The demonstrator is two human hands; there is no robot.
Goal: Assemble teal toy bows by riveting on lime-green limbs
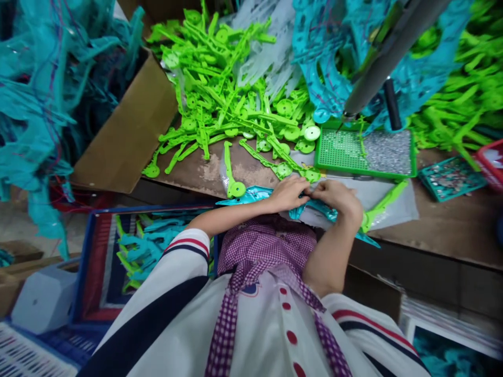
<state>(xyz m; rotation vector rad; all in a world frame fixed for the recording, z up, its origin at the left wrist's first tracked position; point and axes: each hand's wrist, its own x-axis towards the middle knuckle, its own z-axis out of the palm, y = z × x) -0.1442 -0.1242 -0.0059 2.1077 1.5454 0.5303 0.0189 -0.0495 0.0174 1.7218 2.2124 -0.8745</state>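
Both my hands meet at the near edge of the wooden table [451, 225]. My left hand [288, 192] is closed on a teal plastic piece [251, 195] that lies across the edge with a green arm-shaped part [231, 175] on its left end. My right hand [338, 198] is curled, fingers pressed to the same teal piece where it meets a second green part [383, 204] that sticks out to the right. A clear plastic sheet [393, 201] lies under them.
A heap of green plastic parts [223, 78] covers the table's back, teal parts [326, 47] behind. A green tray of small metal pieces [367, 152] sits ahead, a grey tool [389, 52] above it. A cardboard box [126, 136] stands left; a blue crate [98, 262] holds assembled parts.
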